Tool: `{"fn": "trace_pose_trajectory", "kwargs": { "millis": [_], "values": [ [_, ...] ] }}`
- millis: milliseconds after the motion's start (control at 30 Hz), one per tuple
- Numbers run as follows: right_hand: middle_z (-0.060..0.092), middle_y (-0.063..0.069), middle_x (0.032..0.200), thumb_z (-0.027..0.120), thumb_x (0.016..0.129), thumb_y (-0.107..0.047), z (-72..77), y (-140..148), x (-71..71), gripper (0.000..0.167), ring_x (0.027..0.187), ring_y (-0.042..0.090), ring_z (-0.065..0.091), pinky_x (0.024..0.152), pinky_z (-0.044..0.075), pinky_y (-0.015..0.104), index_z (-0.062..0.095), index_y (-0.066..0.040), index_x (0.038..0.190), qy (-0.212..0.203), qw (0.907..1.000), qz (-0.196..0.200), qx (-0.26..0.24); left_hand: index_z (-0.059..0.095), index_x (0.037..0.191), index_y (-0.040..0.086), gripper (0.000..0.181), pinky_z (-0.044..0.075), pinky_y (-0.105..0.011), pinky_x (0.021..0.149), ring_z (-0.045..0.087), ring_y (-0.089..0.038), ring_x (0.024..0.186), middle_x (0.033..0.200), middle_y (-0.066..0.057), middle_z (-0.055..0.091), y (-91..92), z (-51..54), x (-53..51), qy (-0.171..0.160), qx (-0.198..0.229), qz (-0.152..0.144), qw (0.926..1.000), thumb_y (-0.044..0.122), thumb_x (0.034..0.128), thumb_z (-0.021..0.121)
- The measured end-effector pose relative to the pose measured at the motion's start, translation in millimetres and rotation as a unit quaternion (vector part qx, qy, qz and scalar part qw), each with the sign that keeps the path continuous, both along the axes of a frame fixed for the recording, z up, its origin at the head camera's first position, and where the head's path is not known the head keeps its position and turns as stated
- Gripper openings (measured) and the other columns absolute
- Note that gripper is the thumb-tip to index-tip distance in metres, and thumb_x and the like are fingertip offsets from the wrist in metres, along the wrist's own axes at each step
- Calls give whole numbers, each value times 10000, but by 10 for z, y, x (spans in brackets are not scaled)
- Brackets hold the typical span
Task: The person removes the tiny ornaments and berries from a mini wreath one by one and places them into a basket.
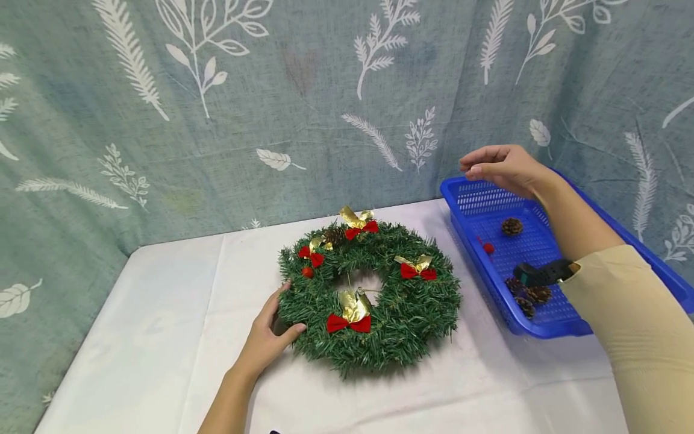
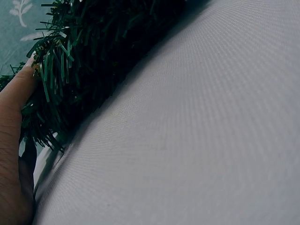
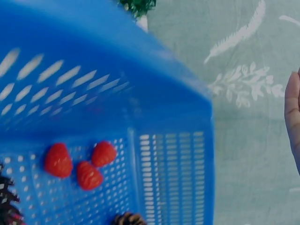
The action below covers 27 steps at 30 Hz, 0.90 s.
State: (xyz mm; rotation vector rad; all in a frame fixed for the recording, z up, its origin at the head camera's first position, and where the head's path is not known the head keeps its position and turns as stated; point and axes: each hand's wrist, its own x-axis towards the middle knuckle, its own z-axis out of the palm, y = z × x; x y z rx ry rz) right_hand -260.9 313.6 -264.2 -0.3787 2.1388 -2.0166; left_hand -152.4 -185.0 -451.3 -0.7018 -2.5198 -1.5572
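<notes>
A green tinsel wreath lies flat on the table, with red bows with gold ribbon, a brown pine cone and a red berry on it. At its left edge my left hand grips the greenery, thumb toward me and fingers farther back. In the left wrist view part of that hand touches the wreath. My right hand is raised over the far end of the blue basket, fingers loosely bent, with nothing visible in them. The right wrist view catches only its edge.
Inside the basket lie several pine cones and red berries. A white cloth covers the table. Behind it hangs a grey-green curtain with white leaf prints. A small dark object shows at the near edge.
</notes>
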Motion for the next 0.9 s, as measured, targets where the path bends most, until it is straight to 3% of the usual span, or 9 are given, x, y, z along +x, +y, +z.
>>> {"fn": "trace_pose_trajectory", "kwargs": {
  "millis": [167,300,467,600,767,900],
  "values": [
    [696,-4,1039,591,902,28,101,-173,-38,240,991,119,646,878,510,212,716,-95,1065,38,9999,90,109,277,1498,225,831,218,-71,1063,211,-161,1425,1541,-40,279,14,-9,13,68,68,-71,9999,64,818,727],
    [703,0,1026,599,897,26,136,-348,-94,228,957,125,658,883,509,220,722,-93,1048,108,9993,325,-139,274,1497,256,832,213,-71,1063,209,-143,1421,1541,-1,277,16,-4,12,-2,37,14,10000,82,821,728],
    [709,28,1012,593,890,55,105,-580,-185,234,964,138,667,900,506,227,719,-70,1043,81,9966,666,-480,269,1501,244,836,216,-73,1061,205,-120,1420,1543,-3,273,11,10,0,33,-4,43,10000,93,820,730],
    [707,45,1013,600,887,51,83,-781,-234,221,978,154,669,911,507,248,711,-51,1049,139,9956,754,-539,278,1499,239,834,222,-71,1061,218,-113,1416,1541,-13,281,-4,2,0,60,12,58,10000,87,817,733],
    [713,41,1004,628,879,25,56,-988,-245,204,978,150,669,924,504,269,714,-49,1048,218,9939,876,-627,277,1500,220,830,211,-65,1056,214,-223,1427,1541,-46,282,-7,14,12,77,-59,18,10000,85,818,731],
    [709,25,1031,631,882,13,21,-1132,-256,213,1011,151,657,959,484,285,712,-69,1062,255,9947,844,-531,279,1498,234,836,207,-69,1063,216,-191,1424,1540,-22,284,1,24,6,34,-20,7,10000,88,814,736]
  ]
}}
